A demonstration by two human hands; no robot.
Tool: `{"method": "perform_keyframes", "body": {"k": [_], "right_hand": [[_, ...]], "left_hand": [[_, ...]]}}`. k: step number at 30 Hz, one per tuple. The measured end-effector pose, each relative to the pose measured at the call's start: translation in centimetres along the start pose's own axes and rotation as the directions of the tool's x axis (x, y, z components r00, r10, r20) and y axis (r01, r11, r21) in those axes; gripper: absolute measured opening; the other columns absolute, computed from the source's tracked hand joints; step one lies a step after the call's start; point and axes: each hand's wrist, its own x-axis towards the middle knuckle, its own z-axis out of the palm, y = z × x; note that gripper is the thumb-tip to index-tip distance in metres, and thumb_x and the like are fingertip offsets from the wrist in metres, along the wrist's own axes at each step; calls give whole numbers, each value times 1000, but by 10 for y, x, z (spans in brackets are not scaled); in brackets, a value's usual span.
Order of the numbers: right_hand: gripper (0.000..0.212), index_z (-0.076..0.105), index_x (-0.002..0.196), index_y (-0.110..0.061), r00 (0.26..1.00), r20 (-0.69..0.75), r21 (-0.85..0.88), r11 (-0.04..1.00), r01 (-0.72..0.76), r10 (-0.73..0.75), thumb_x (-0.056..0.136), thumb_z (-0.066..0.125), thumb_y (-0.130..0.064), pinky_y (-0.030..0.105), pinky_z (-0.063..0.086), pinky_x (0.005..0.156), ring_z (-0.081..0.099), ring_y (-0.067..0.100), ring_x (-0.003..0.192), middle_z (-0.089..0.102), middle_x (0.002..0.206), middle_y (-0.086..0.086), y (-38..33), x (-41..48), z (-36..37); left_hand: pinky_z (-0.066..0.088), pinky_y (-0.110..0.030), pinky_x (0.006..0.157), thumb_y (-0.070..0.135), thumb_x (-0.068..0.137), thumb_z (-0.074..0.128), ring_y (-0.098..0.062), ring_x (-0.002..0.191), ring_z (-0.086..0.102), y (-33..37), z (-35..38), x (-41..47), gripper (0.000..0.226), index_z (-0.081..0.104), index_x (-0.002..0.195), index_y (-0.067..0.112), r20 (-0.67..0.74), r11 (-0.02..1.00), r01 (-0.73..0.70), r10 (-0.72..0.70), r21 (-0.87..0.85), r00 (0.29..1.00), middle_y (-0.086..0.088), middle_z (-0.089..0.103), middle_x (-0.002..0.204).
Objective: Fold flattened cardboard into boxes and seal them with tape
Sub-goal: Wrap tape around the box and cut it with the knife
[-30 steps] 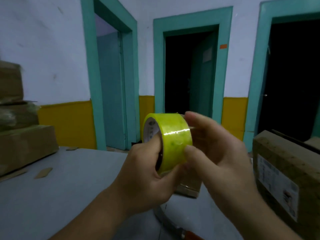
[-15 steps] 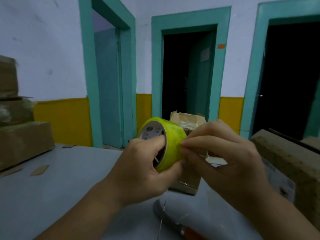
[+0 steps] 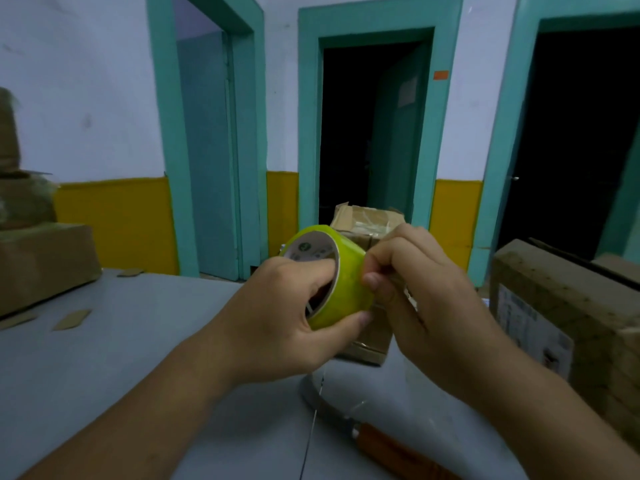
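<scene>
My left hand point(image 3: 280, 317) grips a yellow-green tape roll point(image 3: 348, 275) held up over the grey table point(image 3: 104, 368), thumb hooked into the core and fingertips under the rim. My right hand point(image 3: 422, 303) has its fingers curled against the roll's right side, thumb and forefinger pinching at the tape surface. Behind the hands a small upright cardboard box point(image 3: 367, 230) stands on the table, its taped top flaps partly raised; its lower part is hidden by my hands.
A knife point(image 3: 377, 434) with a brown handle lies on the table below my hands. A large labelled cardboard box point(image 3: 568, 313) stands at the right. Stacked cardboard boxes point(image 3: 38, 258) sit at the left, with small cardboard scraps point(image 3: 71, 318) nearby. Three teal doorways lie beyond.
Both hands and the roll have sunk lower in view, uncovering the small box behind. My right fingers went from spread beside the roll to curled and pinching at its surface.
</scene>
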Motion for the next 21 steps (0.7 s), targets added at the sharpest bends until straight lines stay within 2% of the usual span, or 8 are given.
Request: {"method": "perform_keyframes", "body": {"k": [3, 6, 9, 13, 14, 18, 21], "right_hand": [[16, 68, 100, -12, 996, -89, 7, 1000, 8, -8, 100, 56, -24, 16, 45, 73, 54, 10, 90, 58, 101, -4, -1, -3, 1], [15, 77, 100, -6, 974, -226, 23, 999, 23, -17, 95, 67, -16, 18, 52, 73, 62, 10, 90, 67, 98, 2, -4, -4, 3], [13, 78, 100, -5, 965, -262, 23, 1000, 12, -6, 94, 70, -13, 21, 54, 73, 63, 10, 91, 68, 98, 4, -8, -5, 7], [10, 76, 99, -3, 964, -267, 27, 1000, 9, -1, 94, 69, -9, 25, 53, 74, 63, 13, 92, 68, 99, 5, -12, -8, 14], [9, 75, 99, -4, 964, -267, 33, 999, 0, 9, 94, 69, -9, 25, 53, 74, 62, 13, 92, 67, 99, 5, -12, -8, 14], [6, 72, 98, -5, 970, -234, 96, 995, -37, 59, 92, 72, -3, 23, 52, 74, 60, 10, 93, 63, 99, 1, -14, -6, 16], [2, 69, 97, -7, 976, -207, 132, 990, -48, 75, 96, 68, -6, 20, 49, 75, 57, 9, 95, 59, 101, -1, -13, -6, 18]], "left_hand": [[32, -2, 58, 20, 88, 82, 8, 56, 53, -3, 2, 0, 19, 64, 89, 26, -23, 998, 30, -31, -55, 999, 30, 50, 66], [37, -7, 55, 19, 90, 81, 1, 55, 57, -4, 3, -1, 13, 68, 89, 20, -37, 991, 60, -65, -121, 997, 22, 56, 68], [40, -13, 53, 18, 91, 80, -5, 54, 57, -3, 6, -2, 12, 68, 89, 22, -55, 982, 76, -87, -176, 995, 16, 60, 69], [47, -32, 49, 12, 92, 80, -15, 54, 59, -6, 9, -3, 12, 70, 86, 14, -74, 964, 122, -143, -238, 987, 1, 64, 68], [46, -32, 49, 12, 92, 80, -15, 54, 58, -6, 9, -3, 13, 69, 86, 15, -73, 965, 120, -140, -235, 987, 2, 64, 68], [40, -14, 53, 9, 90, 81, -5, 54, 55, -2, 7, -2, 28, 63, 86, 30, -80, 976, 91, -108, -200, 991, 17, 57, 67], [40, -15, 52, 8, 90, 81, -6, 52, 54, -1, 8, -4, 26, 64, 84, 27, -77, 973, 99, -117, -208, 990, 15, 56, 66]]}}
